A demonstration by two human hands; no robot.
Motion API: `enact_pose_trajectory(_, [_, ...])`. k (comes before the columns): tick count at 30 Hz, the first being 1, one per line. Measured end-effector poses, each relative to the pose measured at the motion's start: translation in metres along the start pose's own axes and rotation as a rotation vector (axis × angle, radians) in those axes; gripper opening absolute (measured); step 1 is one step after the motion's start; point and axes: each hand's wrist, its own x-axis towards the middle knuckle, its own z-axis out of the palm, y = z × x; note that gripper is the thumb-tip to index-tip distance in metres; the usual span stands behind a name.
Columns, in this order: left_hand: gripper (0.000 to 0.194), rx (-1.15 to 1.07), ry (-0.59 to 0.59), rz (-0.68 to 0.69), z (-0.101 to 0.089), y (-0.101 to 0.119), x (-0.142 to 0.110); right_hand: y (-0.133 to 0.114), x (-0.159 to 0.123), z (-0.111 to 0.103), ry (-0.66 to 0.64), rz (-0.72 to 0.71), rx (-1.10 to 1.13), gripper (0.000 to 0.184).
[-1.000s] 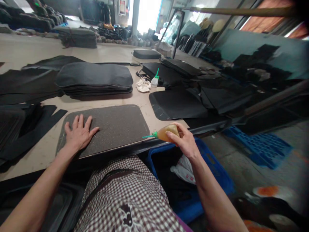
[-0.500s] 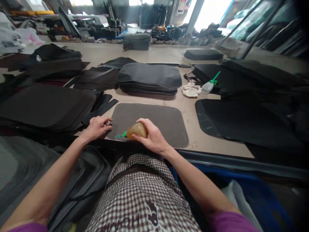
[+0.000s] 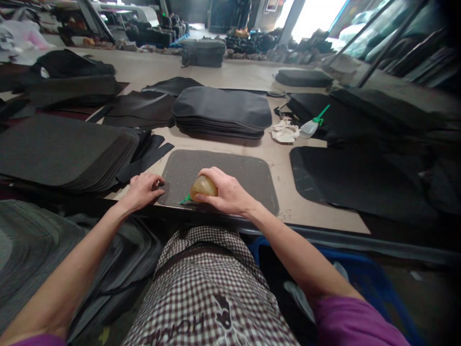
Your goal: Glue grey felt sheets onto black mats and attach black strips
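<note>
Right fingers (image 3: 212, 173): wrapped round amber bottle (image 3: 202, 187), green nozzle (image 3: 185, 198) tilted down over grey panel (image 3: 241, 175) along near edge of bench (image 3: 324, 216). Left fingers (image 3: 155, 193): half-curled at panel's left end; grip cannot be told. Black stack (image 3: 221, 106): beyond panel, farther from edge.

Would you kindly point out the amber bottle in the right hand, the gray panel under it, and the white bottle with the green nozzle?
Amber bottle (image 3: 203, 188): head view, on its rounded body.
Gray panel (image 3: 243, 169): head view, on its upper face.
White bottle (image 3: 309, 129): head view, on its pale body.
</note>
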Motion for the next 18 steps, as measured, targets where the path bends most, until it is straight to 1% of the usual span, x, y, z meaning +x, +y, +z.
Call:
enact_pose_trajectory(2, [0.035, 0.006, 0.001, -0.009, 0.001, -0.002, 0.001, 0.005, -0.014, -0.018, -0.003, 0.027, -0.018, 0.041])
enact_pose_trajectory(5, [0.039, 0.01, -0.006, -0.016, 0.003, -0.006, 0.002, 0.011, -0.039, -0.044, -0.001, 0.103, -0.033, 0.04])
enact_pose_trajectory(10, [0.044, 0.042, -0.011, -0.001, 0.009, -0.018, 0.006, 0.021, -0.091, -0.087, 0.047, 0.263, -0.063, 0.043])
enact_pose_trajectory(14, [0.05, 0.065, -0.06, -0.032, 0.014, -0.029, 0.012, 0.033, -0.136, -0.114, 0.094, 0.403, -0.082, 0.049])
enact_pose_trajectory(18, [0.054, 0.095, -0.079, -0.065, 0.019, -0.037, 0.015, 0.047, -0.177, -0.134, 0.192, 0.557, -0.118, 0.058])
